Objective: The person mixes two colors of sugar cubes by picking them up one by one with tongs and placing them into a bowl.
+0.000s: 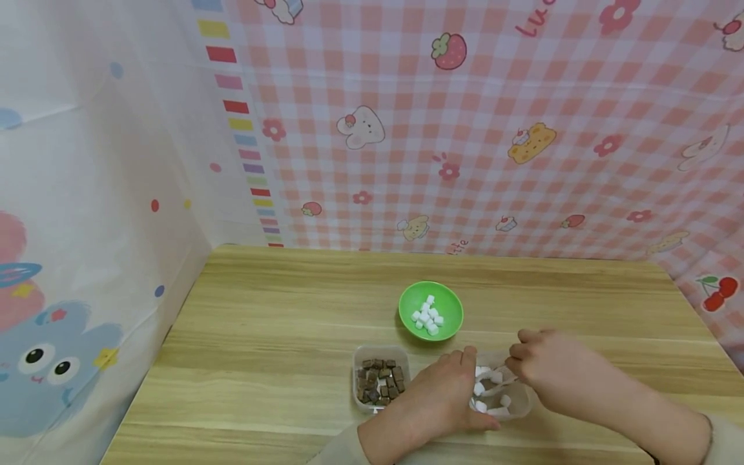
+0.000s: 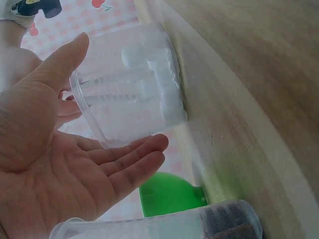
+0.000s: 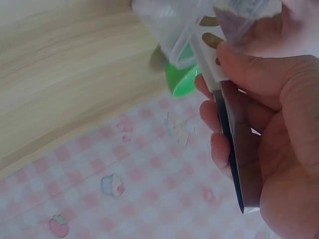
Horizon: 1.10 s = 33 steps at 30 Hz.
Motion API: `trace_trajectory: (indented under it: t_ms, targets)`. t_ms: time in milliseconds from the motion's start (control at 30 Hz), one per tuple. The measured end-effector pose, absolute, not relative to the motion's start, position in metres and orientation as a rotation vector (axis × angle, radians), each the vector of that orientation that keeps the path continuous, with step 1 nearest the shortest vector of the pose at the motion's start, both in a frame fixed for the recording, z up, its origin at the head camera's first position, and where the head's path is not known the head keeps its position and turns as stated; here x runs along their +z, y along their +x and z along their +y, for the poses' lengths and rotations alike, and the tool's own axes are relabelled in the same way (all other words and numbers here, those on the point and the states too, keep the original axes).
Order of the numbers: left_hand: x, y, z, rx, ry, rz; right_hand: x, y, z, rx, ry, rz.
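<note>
In the head view my left hand (image 1: 438, 394) holds the side of a clear plastic container (image 1: 521, 412) with several white cubes (image 1: 480, 406) in it. The left wrist view shows its thumb at one side of the rim and extended fingers along the opposite wall. My right hand (image 1: 552, 371) grips a pair of tongs (image 3: 205, 57) with slotted white ends and a dark-edged metal handle. The tongs' ribbed prongs (image 2: 119, 87) reach down inside the container, seen through its wall. Whether a cube sits between them I cannot tell.
A green bowl (image 1: 411, 298) holding a small pile of white cubes stands behind the containers. Left of my left hand, partly covered by it, a second clear container (image 1: 358, 387) holds brown cubes (image 1: 372, 381). Patterned cloths hang behind and left of the wooden table (image 1: 261, 336).
</note>
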<state>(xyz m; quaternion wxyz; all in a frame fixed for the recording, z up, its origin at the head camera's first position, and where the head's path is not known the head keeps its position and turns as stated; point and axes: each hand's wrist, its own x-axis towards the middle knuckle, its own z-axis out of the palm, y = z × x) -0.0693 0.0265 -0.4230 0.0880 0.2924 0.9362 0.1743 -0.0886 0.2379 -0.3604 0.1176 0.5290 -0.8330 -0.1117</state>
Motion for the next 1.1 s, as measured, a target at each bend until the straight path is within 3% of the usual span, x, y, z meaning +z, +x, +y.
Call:
trace_trajectory:
  t_ms: [500, 1100]
  targets:
    - [-0.423, -0.069, 0.027, 0.522, 0.865, 2.781, -0.336, -0.09, 0.285, 0.197, 1.31, -2.381]
    - [-0.424, -0.07, 0.026, 0.553, 0.867, 2.752, -0.323, -0.118, 0.256, 0.264, 1.133, -2.297]
